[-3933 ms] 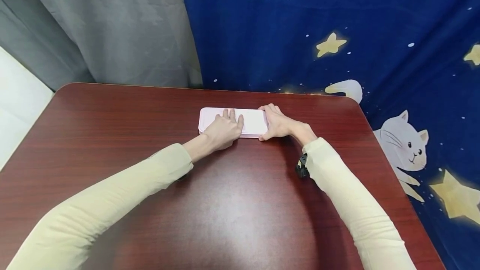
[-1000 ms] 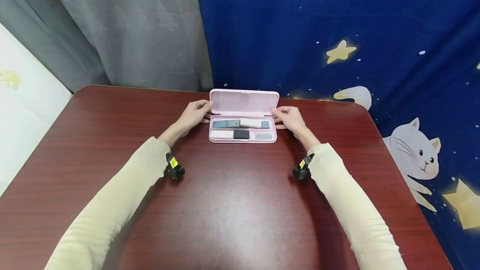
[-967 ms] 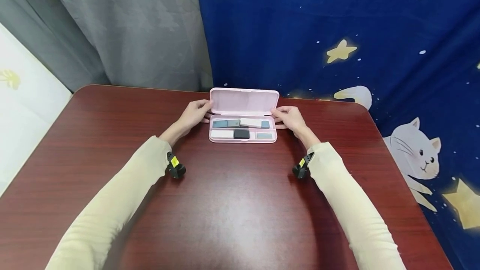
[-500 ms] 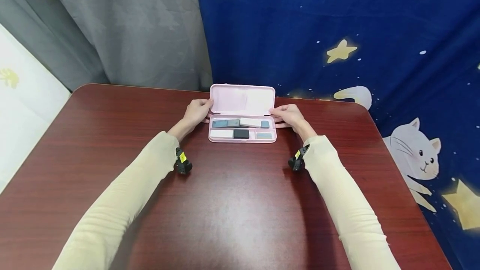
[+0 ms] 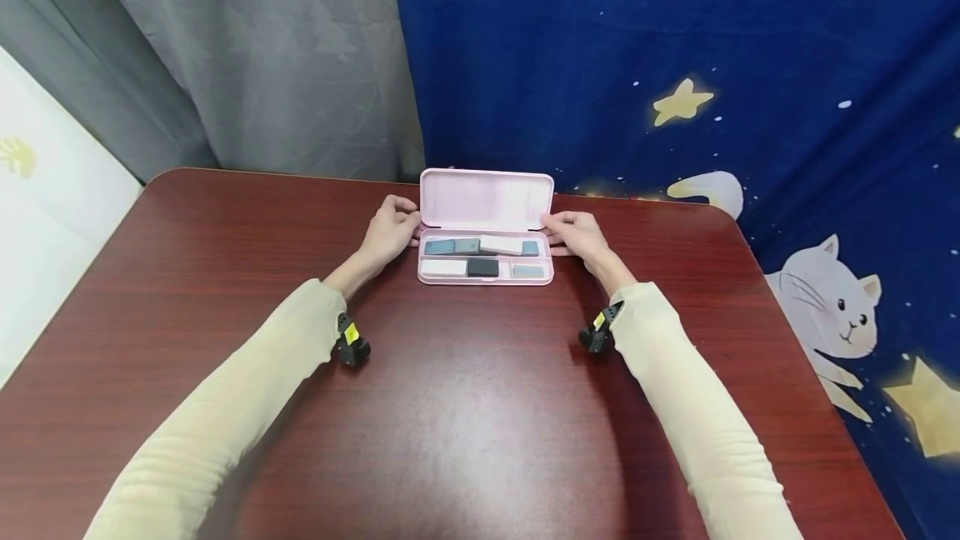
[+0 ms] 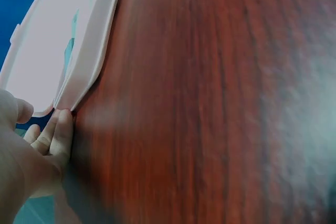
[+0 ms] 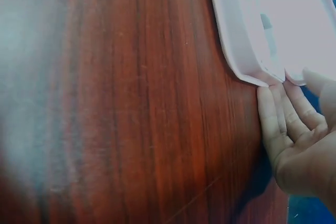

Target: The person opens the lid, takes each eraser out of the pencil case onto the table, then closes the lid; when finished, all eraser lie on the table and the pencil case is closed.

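Note:
The pink pencil case (image 5: 486,280) stands near the table's far edge, its lid (image 5: 486,200) tipped up and back. In its two rows lie white, blue-grey and black small rectangular blocks (image 5: 483,267). My left hand (image 5: 387,232) is at the case's left end; in the left wrist view, fingertips (image 6: 64,114) touch the base's corner while the thumb is off the lid. At the opposite end, my right hand (image 5: 581,236) has its thumb over the lid's lower corner, pinching it. Its other fingertips (image 7: 265,92) press against the base's end in the right wrist view.
The dark red wooden table (image 5: 465,407) has its far edge just behind the case. Behind hang a grey curtain (image 5: 300,65) and a blue curtain (image 5: 540,65) with stars and a cat. Black wrist cameras (image 5: 352,344) hang under both sleeves.
Earlier the case was closed under both hands; its lid was then raised and leaned further back over the last second. My left thumb has come off the lid.

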